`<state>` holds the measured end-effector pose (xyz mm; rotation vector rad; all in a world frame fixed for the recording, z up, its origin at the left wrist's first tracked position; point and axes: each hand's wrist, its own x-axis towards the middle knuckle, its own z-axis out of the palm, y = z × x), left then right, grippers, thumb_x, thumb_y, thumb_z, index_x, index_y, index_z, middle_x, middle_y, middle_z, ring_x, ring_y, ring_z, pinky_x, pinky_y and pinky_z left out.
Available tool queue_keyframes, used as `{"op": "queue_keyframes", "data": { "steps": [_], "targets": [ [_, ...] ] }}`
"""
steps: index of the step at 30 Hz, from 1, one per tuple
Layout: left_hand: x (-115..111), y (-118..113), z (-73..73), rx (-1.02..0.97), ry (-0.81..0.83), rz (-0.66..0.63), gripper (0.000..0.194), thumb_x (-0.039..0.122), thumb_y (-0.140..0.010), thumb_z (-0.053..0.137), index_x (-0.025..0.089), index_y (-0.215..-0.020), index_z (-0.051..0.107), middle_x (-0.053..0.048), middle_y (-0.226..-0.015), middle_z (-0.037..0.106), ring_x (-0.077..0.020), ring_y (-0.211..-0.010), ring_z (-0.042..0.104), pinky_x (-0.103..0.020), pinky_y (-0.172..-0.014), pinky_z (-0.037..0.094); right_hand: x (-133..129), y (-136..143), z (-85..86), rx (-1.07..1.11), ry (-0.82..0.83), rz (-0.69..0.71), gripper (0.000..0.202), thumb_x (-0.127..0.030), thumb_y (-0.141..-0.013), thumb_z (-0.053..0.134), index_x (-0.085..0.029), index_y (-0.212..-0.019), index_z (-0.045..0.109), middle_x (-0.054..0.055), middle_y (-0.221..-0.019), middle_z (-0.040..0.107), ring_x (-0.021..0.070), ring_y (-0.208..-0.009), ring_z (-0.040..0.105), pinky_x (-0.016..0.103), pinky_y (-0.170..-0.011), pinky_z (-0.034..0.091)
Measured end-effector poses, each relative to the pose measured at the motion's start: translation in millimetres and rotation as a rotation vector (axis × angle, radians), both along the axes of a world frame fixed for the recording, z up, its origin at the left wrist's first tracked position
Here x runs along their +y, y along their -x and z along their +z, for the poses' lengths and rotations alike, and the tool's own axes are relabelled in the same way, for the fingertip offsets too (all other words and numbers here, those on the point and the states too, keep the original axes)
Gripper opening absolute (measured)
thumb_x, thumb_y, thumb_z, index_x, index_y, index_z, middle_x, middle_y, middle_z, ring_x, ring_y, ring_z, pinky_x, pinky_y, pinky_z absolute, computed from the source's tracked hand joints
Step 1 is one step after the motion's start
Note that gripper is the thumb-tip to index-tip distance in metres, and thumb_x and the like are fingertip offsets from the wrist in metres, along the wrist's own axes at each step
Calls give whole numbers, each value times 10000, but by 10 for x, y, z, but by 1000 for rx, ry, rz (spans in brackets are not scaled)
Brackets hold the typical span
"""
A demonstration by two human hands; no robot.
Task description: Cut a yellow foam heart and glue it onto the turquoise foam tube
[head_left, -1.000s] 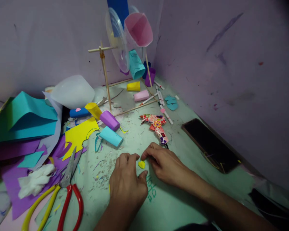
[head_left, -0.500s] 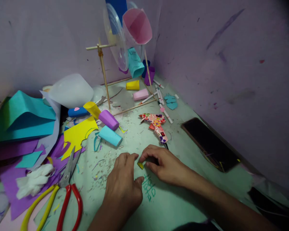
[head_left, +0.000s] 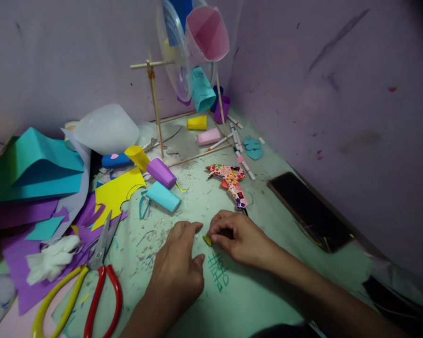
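My right hand (head_left: pixel 238 239) pinches a small yellow piece (head_left: pixel 207 241) between thumb and fingertips, just above or on the pale green tabletop (head_left: pixel 254 300). Beside it, on the left, my left hand (head_left: pixel 179 263) is held with thumb and fingers apart and nothing between them. Green marker writing (head_left: pixel 218 271) shows on the surface between the two hands. A glue gun (head_left: pixel 231 180) with a flowered pattern lies beyond my right hand. Past my left hand lie a light blue paper cup (head_left: pixel 164 196), a purple one (head_left: pixel 162 172) and a curled yellow one (head_left: pixel 137 157).
Scissors (head_left: pixel 98 257) with red and yellow handles lie partly open at left, near yellow paper (head_left: pixel 118 192) and purple scraps. A stick frame (head_left: pixel 157 108) holds a clear plastic wheel (head_left: pixel 176 56) with paper cups. Markers (head_left: pixel 246 164) and a phone (head_left: pixel 306 211) lie at right.
My left hand has drawn slightly left, away from the yellow piece. My right fingertips have closed further on the piece. The view has shifted a little.
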<state>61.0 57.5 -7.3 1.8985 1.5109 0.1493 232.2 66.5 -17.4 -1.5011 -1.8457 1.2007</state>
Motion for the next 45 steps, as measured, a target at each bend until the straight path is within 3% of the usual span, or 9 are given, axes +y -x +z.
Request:
{"op": "queue_keyframes", "data": {
  "steps": [13, 18, 22, 26, 29, 32, 39, 42, 45],
  "targets": [
    [15, 17, 51, -106, -1, 56, 430, 170, -688, 499, 201, -1116, 525, -90, -1125, 541, -224, -970, 554, -389, -855, 459, 7, 9, -43, 64, -2, -58, 128, -91, -700, 571, -159, -636, 659, 40, -745, 638, 147, -679, 583, 256, -621, 449],
    [158, 197, 198, -179, -41, 490, 241, 349, -699, 544, 174, -857, 596, -48, -739, 617, -181, -635, 584, -317, -637, 485, 17, -12, -70, 197, 75, -159, 108, -126, -673, 585, -154, -593, 652, 49, -711, 631, 151, -656, 580, 265, -596, 449],
    [399, 387, 224, -239, -127, 773, 482, 485, -708, 546, 171, -1071, 498, -37, -758, 609, -175, -535, 571, -288, -502, 438, 54, -28, -29, 284, 72, -211, 120, -206, -674, 603, -166, -573, 655, 51, -688, 630, 153, -636, 571, 288, -599, 442],
    [663, 378, 200, -14, -199, 690, 585, 526, -744, 491, 136, -1178, 467, -86, -789, 613, -287, -739, 599, -373, -647, 418, 80, -22, 17, 337, 27, -284, 138, -265, -661, 623, -171, -572, 669, 68, -701, 628, 179, -674, 587, 331, -653, 451],
    [773, 321, 174, -11, -228, 634, 346, 441, -735, 513, 191, -965, 578, -71, -741, 598, -319, -825, 575, -390, -707, 378, 83, -28, 28, 359, 3, -320, 140, -283, -649, 629, -177, -570, 676, 74, -708, 632, 197, -696, 594, 357, -684, 454],
    [786, 346, 145, -81, -203, 599, 136, 349, -694, 545, 214, -707, 547, -23, -626, 555, -251, -684, 564, -330, -622, 373, 86, -47, 25, 356, 0, -342, 138, -288, -647, 634, -180, -573, 677, 72, -706, 637, 202, -692, 593, 365, -687, 456],
    [495, 719, 289, -415, -7, 649, 274, 439, -718, 499, 204, -589, 444, 59, -441, 444, -87, -374, 385, -199, -389, 293, 86, -67, -3, 339, -11, -374, 137, -309, -670, 621, -189, -653, 683, 65, -732, 654, 198, -716, 596, 354, -686, 458],
    [271, 770, 328, -611, 148, 673, 312, 444, -700, 590, 187, -590, 453, 75, -451, 423, -50, -362, 343, -165, -371, 230, 58, -67, 11, 335, 102, -377, 176, -323, -686, 620, -190, -771, 700, 50, -737, 660, 179, -666, 591, 339, -642, 462],
    [88, 676, 282, -694, 253, 547, 363, 470, -728, 595, 180, -563, 452, 78, -430, 382, -47, -364, 309, -168, -371, 209, 19, -44, 71, 471, 299, -299, 233, -362, -699, 662, -186, -851, 682, 50, -773, 673, 169, -663, 605, 331, -645, 479]
  ]
}}
